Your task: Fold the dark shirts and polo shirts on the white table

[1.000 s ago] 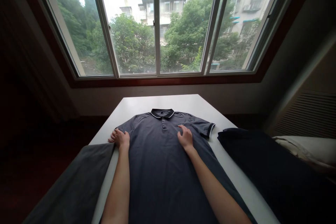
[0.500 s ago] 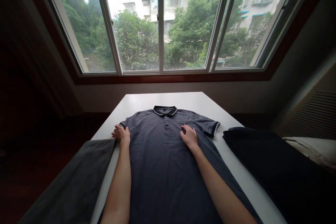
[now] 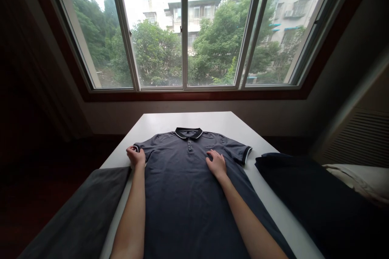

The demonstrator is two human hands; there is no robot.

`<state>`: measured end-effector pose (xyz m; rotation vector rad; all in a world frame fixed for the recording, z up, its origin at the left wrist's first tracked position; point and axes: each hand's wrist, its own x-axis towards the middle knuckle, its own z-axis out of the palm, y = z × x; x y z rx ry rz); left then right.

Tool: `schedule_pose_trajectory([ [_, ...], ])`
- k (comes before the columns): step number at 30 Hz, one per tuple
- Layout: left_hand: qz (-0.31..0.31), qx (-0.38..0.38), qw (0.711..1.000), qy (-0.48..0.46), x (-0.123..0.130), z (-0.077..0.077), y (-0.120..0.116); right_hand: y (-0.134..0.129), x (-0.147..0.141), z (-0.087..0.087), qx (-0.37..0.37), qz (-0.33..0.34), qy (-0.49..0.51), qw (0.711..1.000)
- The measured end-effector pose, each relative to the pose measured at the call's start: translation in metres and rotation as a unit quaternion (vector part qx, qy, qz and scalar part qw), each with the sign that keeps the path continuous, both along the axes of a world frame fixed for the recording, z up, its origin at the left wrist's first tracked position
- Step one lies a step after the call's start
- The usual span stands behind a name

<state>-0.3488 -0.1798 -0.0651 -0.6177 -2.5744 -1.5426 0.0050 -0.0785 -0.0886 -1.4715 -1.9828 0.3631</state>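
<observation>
While your left hand [image 3: 136, 157] pinches the sleeve [image 3: 140, 148] of the polo shirt [image 3: 188, 194] between its fingers [image 3: 132, 150] and your right hand [image 3: 216, 164] lies fingers spread, a sharp tug could skew it.

You can read no text, label, brand or number anywhere in view; the small mark [image 3: 209, 146] on the chest of the dark polo shirt [image 3: 182, 206] is too small for you to make out.
</observation>
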Motion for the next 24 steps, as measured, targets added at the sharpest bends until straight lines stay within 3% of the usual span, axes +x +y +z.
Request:
schedule_pose_trajectory([
  [8,-0.077,0.075,0.983,-0.148,-0.01,0.003,0.013,0.0,-0.001,0.0,0.001,-0.003,0.009,1.0],
  [12,-0.077,0.057,0.994,-0.044,-0.003,0.009,0.015,0.0,-0.001,-0.002,0.005,-0.004,0.016,1.0],
  [15,-0.127,0.03,0.989,0.062,0.011,0.013,0.016,0.001,-0.002,-0.003,0.006,-0.006,0.017,1.0],
  [21,-0.292,-0.036,0.942,0.163,0.032,0.01,0.022,0.002,-0.001,-0.005,0.012,-0.005,0.012,1.0],
  [24,-0.321,-0.085,0.92,0.206,0.034,0.006,0.022,0.002,-0.001,-0.005,0.013,-0.004,0.012,1.0],
])
